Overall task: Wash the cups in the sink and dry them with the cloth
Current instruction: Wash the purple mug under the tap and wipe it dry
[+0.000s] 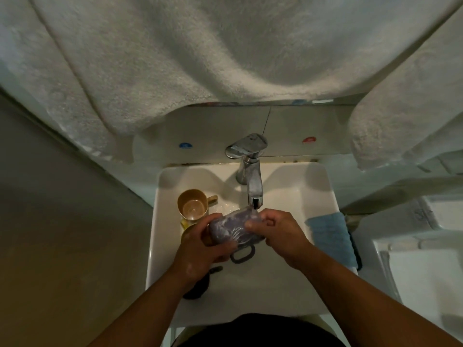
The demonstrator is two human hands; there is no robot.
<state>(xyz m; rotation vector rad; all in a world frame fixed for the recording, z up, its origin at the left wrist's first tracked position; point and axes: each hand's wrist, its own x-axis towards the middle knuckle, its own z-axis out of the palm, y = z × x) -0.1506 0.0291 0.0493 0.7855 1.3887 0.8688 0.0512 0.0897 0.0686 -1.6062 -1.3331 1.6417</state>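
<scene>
A big white towel (pixel 200 51) hangs across the top, above a white sink (pixel 310 196). A chrome tap (pixel 250 169) stands at the middle of the sink's back edge, its spout reaching over the basin. A blue cloth (pixel 330 236) is draped over the sink's right edge. Both hands meet under the spout at the middle of the basin: the left hand (pixel 203 246) has its fingers curled round one end of a soapy purple cup (pixel 235 230), the right hand (pixel 280 234) pinches the other end, and the cup lies on its side with its handle pointing toward the front edge. A tan cup (pixel 193 204) stands upright near the sink's back left corner. A dark cup (pixel 198 286) lies near the front left corner, partly hidden by the left wrist.
</scene>
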